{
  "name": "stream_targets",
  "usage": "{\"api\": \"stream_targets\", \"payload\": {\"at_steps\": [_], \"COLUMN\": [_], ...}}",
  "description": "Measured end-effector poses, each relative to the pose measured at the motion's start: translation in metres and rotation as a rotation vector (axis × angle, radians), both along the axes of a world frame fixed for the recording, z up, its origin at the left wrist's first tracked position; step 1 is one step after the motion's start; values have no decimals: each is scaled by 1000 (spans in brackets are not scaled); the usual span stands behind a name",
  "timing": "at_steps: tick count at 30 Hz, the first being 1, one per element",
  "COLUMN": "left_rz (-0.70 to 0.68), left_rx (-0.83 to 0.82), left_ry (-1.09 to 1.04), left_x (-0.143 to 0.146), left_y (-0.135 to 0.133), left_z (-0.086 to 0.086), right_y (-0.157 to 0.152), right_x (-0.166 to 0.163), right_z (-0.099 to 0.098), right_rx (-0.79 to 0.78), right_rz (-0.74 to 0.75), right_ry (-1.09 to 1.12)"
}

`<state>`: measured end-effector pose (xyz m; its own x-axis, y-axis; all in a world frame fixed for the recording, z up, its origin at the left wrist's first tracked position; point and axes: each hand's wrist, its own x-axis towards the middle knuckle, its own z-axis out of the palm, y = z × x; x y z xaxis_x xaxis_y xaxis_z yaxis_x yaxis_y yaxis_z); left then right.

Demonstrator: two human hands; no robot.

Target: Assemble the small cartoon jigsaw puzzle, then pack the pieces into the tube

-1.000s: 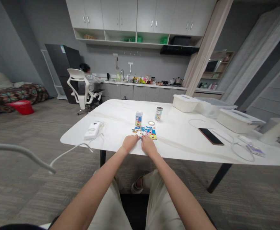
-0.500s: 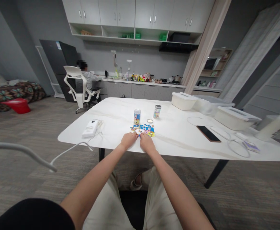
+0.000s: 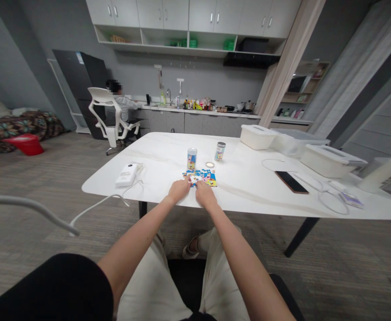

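Fingers of L hand & R hand bent at jigsaw's near edge on worktop; can't tell if gripping pcs. Pressing too hard might split joined pcs; careless fwd reach could tip can just behind.

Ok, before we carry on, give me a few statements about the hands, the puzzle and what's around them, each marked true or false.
1. The left hand and the right hand are both at the puzzle pieces. True.
2. Both printed cans lie on their sides. False: the nearer can and the farther can stand upright.
3. The dark phone lies to the right of the hands. True.
4. The red bin is on the table. False: the red bin is on the floor, off to the left.
5. The white device lies to the left of the puzzle pieces. True.
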<state>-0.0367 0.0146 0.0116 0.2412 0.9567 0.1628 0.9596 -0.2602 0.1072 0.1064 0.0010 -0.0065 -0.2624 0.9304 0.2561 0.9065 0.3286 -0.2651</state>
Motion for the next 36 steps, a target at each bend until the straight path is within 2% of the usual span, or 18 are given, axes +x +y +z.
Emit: {"api": "stream_targets", "payload": {"at_steps": [6, 14, 22, 36], "left_rz": [-27, 128, -89, -39], "left_rx": [-8, 46, 8, 38], "left_ry": [-9, -11, 19, 44], "left_x": [-1, -1, -2, 7], "left_y": [1, 0, 1, 3], "left_z": [-2, -5, -1, 3], "right_y": [-1, 1, 1, 5], "right_x": [1, 0, 1, 2], "right_z": [2, 0, 2, 2], "right_rx": [-10, 11, 14, 24], "right_rz": [5, 0, -2, 1], "right_ry": [13, -3, -12, -18]}}
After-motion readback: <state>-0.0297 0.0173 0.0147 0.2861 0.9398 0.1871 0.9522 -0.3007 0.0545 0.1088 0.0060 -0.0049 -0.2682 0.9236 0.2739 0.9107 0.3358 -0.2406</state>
